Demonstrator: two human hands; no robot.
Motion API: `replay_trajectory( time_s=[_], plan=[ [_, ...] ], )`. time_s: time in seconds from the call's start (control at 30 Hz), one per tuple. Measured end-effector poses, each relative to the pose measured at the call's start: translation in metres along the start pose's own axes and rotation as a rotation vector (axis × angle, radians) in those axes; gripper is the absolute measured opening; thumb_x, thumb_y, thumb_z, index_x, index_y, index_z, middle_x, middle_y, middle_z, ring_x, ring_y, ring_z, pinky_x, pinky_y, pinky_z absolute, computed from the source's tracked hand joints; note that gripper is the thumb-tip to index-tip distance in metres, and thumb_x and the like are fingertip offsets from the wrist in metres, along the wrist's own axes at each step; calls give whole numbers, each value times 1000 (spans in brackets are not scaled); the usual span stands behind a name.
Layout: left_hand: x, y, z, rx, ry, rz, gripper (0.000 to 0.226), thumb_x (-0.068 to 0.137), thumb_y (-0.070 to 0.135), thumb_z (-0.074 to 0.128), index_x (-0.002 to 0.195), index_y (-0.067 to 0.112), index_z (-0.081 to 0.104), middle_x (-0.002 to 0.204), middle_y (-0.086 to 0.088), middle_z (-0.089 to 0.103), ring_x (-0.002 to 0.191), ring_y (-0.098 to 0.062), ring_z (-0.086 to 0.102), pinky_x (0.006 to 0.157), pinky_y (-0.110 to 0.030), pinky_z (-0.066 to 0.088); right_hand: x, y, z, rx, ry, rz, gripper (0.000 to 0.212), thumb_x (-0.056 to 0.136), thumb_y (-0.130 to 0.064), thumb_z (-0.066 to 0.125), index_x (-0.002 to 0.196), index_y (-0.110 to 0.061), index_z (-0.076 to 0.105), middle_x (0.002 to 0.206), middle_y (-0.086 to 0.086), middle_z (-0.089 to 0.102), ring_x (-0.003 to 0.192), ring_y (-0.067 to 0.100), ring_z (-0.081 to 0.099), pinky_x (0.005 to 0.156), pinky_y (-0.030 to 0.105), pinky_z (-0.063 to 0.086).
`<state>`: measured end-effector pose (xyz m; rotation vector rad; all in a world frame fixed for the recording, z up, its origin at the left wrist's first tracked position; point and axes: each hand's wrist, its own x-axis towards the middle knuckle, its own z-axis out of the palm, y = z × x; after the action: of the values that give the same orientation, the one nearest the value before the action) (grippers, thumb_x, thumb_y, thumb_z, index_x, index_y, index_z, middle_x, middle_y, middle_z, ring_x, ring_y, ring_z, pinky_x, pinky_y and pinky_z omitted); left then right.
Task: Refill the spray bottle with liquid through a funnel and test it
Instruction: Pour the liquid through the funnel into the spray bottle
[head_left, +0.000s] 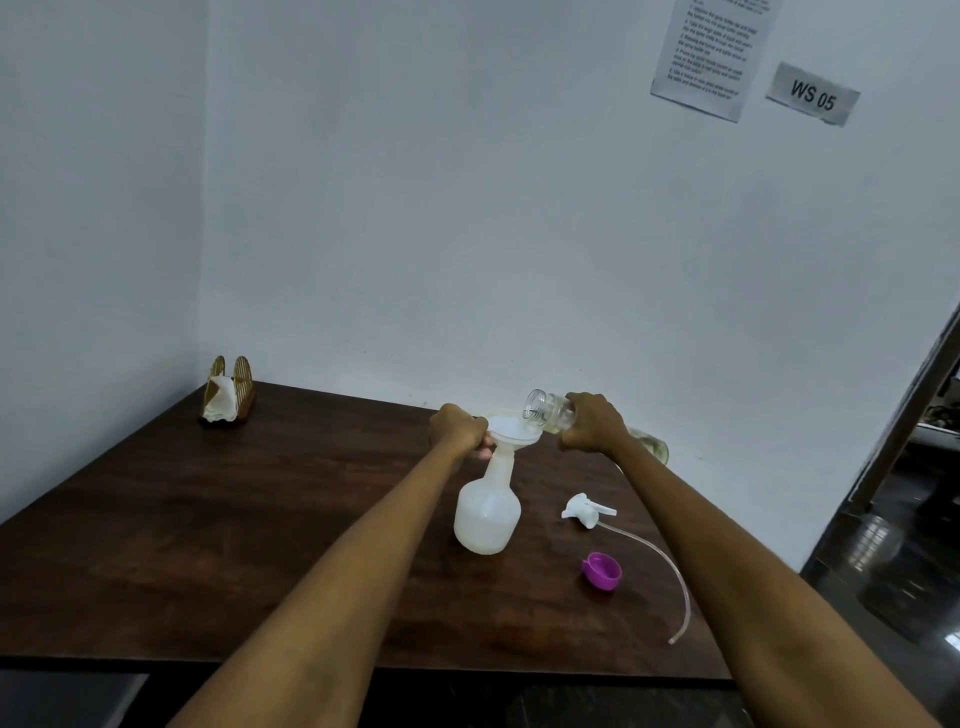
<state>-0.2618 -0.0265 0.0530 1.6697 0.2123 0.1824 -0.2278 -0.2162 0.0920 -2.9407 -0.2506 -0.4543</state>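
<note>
Head view: two hands, left hand (457, 427) gripping one funnel (514, 429) on one spray bottle (487, 512), right hand (594, 422) gripping one tilted jar (549, 412); one purple cap (601, 570), one trigger head (586, 510) near desk (234, 545) right edge.

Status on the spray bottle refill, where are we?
Done: the spray head is off and lies on the table with its tube; the purple cap is off too. The funnel sits in the spray bottle.

In hand: the left hand steadies the funnel, and the right hand tips the clear bottle over it.

Left: finish pouring, remove the funnel, refit the spray head, test.
</note>
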Motion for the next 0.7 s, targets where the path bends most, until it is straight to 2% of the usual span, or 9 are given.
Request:
replay_trajectory(
  time_s=[0.17, 0.33, 0.5, 0.6, 0.7],
  plan=[
    [0, -1, 0, 18, 7, -2, 26, 86, 1, 53, 61, 2, 61, 55, -6, 62, 28, -9, 55, 50, -23, 55, -1, -1, -2, -4, 7, -3, 46, 64, -11, 71, 58, -23, 27, 78, 3, 51, 74, 24, 45, 48, 20, 22],
    [0, -1, 0, 28, 1, 6, 26, 87, 1, 53, 62, 2, 60, 57, -6, 62, 27, -9, 54, 44, -21, 53, -3, -2, -2, -14, -3, -3, 45, 64, -11, 70, 59, -23, 28, 79, 3, 51, 74, 24, 46, 51, 22, 25],
    [-1, 0, -1, 39, -4, 6, 27, 87, 2, 52, 62, 3, 60, 57, -5, 62, 26, -7, 53, 40, -17, 50, -5, -2, -3, -10, -11, -10, 45, 65, -10, 70, 58, -23, 27, 66, -2, 44, 73, 24, 45, 49, 22, 24],
    [-1, 0, 0, 37, -4, 3, 27, 87, 1, 52, 62, 2, 60, 56, -5, 62, 27, -7, 54, 41, -18, 51, -5, -2, -3, -16, -7, -17, 45, 66, -10, 69, 57, -22, 27, 71, 1, 46, 74, 24, 45, 49, 22, 23],
    [0, 0, 0, 33, -1, -3, 26, 87, 1, 53, 62, 2, 61, 56, -5, 62, 27, -8, 54, 42, -19, 52, -6, -2, -3, -12, -11, -18, 44, 65, -10, 70, 57, -21, 27, 64, -4, 41, 73, 24, 45, 48, 20, 22]
  ],
)
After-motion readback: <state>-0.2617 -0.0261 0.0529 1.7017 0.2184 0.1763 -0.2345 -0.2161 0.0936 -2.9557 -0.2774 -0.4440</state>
